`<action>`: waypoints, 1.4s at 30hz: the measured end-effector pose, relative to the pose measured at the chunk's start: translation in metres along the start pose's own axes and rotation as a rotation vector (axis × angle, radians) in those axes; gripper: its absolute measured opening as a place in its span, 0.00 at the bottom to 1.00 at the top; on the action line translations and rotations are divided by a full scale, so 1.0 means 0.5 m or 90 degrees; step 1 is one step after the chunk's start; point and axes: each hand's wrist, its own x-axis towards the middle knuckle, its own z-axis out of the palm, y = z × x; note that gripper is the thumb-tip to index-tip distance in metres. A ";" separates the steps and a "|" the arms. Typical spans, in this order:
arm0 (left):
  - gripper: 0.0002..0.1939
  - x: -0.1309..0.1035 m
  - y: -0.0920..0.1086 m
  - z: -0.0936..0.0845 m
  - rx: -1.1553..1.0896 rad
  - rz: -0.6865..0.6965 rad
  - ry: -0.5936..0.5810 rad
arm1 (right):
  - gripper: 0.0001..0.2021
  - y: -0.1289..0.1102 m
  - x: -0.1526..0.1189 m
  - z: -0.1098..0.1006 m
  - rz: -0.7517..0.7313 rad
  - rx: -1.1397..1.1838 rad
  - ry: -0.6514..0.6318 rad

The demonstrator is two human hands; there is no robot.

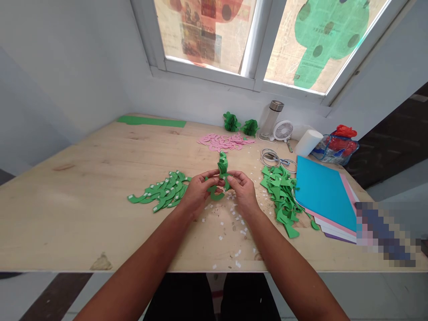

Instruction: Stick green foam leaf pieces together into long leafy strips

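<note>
My left hand point(200, 189) and my right hand point(245, 189) meet above the middle of the wooden table, both with fingers closed. Pinched between them is a curved green foam piece point(217, 195). Just beyond the fingertips a bunched stack of green cutouts point(222, 164) stands up; whether it is joined to the curved piece I cannot tell. Left of my left hand lies a pile of curved green cutouts point(170, 191) with small white squares at their ends. To the right of my right hand is a heap of green scraps point(283, 196).
Small white paper bits point(239, 218) litter the wooden table point(83, 187). Behind my hands lie pink scraps point(222, 141) and two green folded shapes point(231, 121). On the right are scissors point(270, 157), coloured sheets point(323, 191), a glass bottle point(270, 121) and a small fan point(282, 130).
</note>
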 end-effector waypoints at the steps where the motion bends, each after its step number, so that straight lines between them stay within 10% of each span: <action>1: 0.18 0.000 0.000 0.000 0.003 -0.002 0.006 | 0.13 0.000 0.000 0.000 0.002 0.002 0.000; 42: 0.19 0.014 -0.002 -0.014 -0.104 0.058 0.072 | 0.14 0.003 -0.003 -0.004 0.099 0.038 -0.095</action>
